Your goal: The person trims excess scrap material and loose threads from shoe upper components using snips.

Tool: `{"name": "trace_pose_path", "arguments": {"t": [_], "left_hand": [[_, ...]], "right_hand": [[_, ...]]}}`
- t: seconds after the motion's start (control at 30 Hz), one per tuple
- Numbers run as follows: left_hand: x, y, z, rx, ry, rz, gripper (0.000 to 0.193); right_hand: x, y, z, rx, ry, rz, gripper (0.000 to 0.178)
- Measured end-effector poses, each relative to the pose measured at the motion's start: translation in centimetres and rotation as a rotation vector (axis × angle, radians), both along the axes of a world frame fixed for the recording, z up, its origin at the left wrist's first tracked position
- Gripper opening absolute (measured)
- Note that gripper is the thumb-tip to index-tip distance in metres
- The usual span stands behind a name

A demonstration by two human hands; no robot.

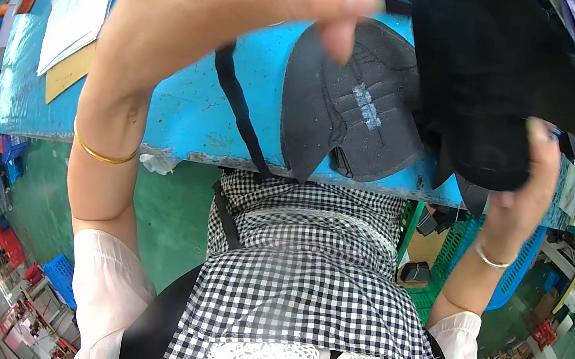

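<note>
My right hand (523, 202) grips the lower end of a bulky black fabric piece (475, 74), raised above the table at the right; its shape is too dark to make out fully. My left hand (253, 2), smeared by motion, is raised at the upper middle with its fingers closed. A short black strap (398, 7) runs from its fingertips toward the black piece. Beneath, a flat dark grey rounded panel (356, 108) with stitched lines and a pale speckled patch lies on the blue table (186, 117). Left of it, a narrow black strip (236, 102) stretches to the table edge.
Papers on a clipboard (84, 8) lie at the far left, over a brown card (67, 75). Below the table's near edge at the right stand a green crate (449, 257) and a blue basket (513, 274). My checked apron (309, 285) is close to the edge.
</note>
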State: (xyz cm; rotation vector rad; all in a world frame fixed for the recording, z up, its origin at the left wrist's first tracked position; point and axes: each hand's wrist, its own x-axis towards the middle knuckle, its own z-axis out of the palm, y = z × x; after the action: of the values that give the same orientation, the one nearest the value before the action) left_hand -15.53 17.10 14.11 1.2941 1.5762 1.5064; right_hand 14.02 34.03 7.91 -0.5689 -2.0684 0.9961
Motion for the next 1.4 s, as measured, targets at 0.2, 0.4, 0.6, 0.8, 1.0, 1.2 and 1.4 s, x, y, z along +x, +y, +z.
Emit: {"name": "trace_pose_path", "arguments": {"t": [0.2, 0.4, 0.6, 0.8, 1.0, 1.2, 1.4], "left_hand": [[1.1, 2.5, -4.2, -0.409, 0.322, -0.512, 0.014], [2.4, 3.9, -6.8, -0.422, 0.393, -0.477, 0.015], [2.7, 4.2, -6.9, -0.429, 0.494, -0.468, 0.012], [3.1, 4.1, -7.3, -0.433, 0.583, -0.424, 0.013], [2.7, 4.0, -6.5, -0.324, 0.88, -0.311, 0.021], [1.0, 3.9, -6.6, -0.404, 0.701, -0.419, 0.015], [1.1, 3.8, -7.2, -0.323, 0.755, -0.394, 0.011]], "right_hand": [[8.4, 6.4, -2.2, -1.155, 0.298, -0.046, 0.019], [10.3, 6.7, -4.2, -0.705, -0.047, -0.446, 0.025], [6.0, 6.0, -2.4, -0.686, 0.031, -0.258, 0.023], [-1.9, 3.1, -0.9, -0.216, -0.246, 0.429, 0.011], [-7.0, 1.9, -0.7, 0.37, -0.453, 0.707, 0.018], [-7.8, 3.0, -0.2, 0.419, -0.584, 0.854, 0.018], [-9.5, 2.4, -0.2, 0.488, -0.535, 0.764, 0.015]]}}
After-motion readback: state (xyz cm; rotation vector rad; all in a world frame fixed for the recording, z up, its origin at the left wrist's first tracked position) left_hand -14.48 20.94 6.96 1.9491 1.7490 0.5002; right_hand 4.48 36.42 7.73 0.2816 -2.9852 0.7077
